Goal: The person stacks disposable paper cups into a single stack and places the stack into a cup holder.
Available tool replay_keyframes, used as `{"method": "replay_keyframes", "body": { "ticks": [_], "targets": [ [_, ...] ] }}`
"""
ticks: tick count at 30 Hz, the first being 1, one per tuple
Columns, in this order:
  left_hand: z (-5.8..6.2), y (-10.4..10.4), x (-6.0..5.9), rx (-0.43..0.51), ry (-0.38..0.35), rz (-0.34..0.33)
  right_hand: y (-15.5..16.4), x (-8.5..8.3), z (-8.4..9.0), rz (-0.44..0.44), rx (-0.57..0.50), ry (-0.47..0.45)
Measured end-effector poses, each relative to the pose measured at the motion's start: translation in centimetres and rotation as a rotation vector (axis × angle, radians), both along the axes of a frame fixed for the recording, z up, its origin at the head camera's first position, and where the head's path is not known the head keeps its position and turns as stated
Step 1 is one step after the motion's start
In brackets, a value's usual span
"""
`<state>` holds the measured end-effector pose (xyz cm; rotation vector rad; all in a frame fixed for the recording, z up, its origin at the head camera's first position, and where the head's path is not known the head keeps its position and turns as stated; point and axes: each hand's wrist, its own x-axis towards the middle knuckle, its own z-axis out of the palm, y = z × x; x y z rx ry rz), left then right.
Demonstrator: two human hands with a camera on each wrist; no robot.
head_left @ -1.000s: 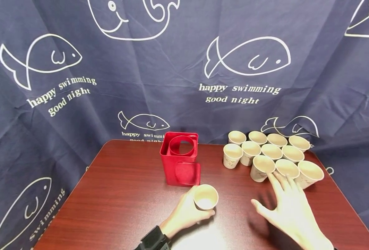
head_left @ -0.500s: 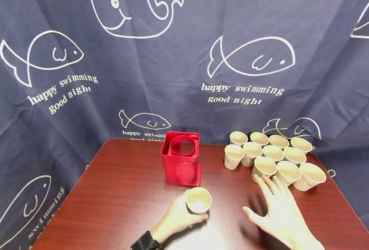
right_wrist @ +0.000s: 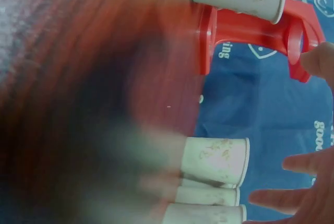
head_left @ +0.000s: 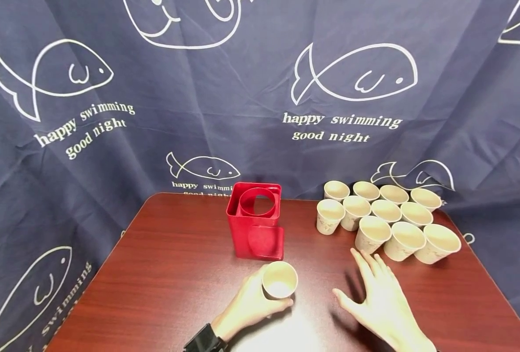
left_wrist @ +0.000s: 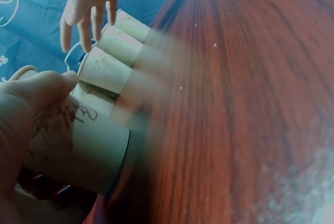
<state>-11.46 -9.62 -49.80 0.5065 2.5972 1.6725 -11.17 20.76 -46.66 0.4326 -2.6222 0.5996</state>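
Note:
My left hand (head_left: 251,304) grips a printed paper cup (head_left: 286,292), with the thumb and fingers around its side; its mouth faces up in the head view. The cup's floral print (left_wrist: 68,125) shows in the left wrist view. On the right, my right hand (head_left: 380,304) is spread with nothing in it, its fingertips just in front of the nearest row of paper cups (head_left: 370,240). Directly beyond the held cup stands a red plastic cup dispenser (head_left: 238,234) with a round opening on top and a square tray low at its front.
Several more paper cups (head_left: 328,224) stand upright in close rows at the table's back right. The brown wooden table (head_left: 167,244) ends at a dark blue fish-print curtain (head_left: 242,107) behind. A black band (head_left: 205,340) is on the left wrist.
My right hand has drawn back from the front row of cups, toward me and to the left. My left hand has shifted slightly left with the paper cup, then stayed.

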Motion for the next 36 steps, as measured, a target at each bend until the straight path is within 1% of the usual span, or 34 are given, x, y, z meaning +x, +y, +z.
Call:
{"method": "replay_keyframes", "body": {
  "ticks": [2, 6, 13, 18, 23, 27, 30, 36],
  "targets": [
    [0.0, 0.0, -0.1, -0.001, 0.007, -0.004, 0.3, 0.0, -0.1, -0.022, -0.007, -0.026],
    [0.1, 0.0, -0.2, -0.003, 0.018, -0.005, 1.2, -0.3, -0.1, -0.049, -0.039, -0.049],
    [0.2, 0.0, -0.3, -0.037, 0.016, 0.004, 3.8, -0.8, 1.4, -0.129, -0.138, -0.109],
    [0.2, -0.1, -0.3, -0.054, 0.029, 0.005, 5.8, -1.1, 2.8, -0.168, -0.198, -0.104],
    [0.0, -0.1, -0.3, -0.062, 0.043, 0.002, 7.9, -1.6, 4.4, -0.21, -0.237, -0.063],
    [0.0, -0.1, -0.3, -0.061, 0.037, 0.0, 10.0, -2.6, 4.9, -0.189, -0.249, -0.006],
    [0.0, 0.0, -0.3, -0.056, 0.027, 0.002, 11.5, -3.2, 5.1, -0.169, -0.25, 0.012],
    [0.0, 0.0, -0.3, -0.06, 0.036, 0.007, 14.2, -4.0, 5.5, -0.183, -0.232, -0.06]
  ]
}}
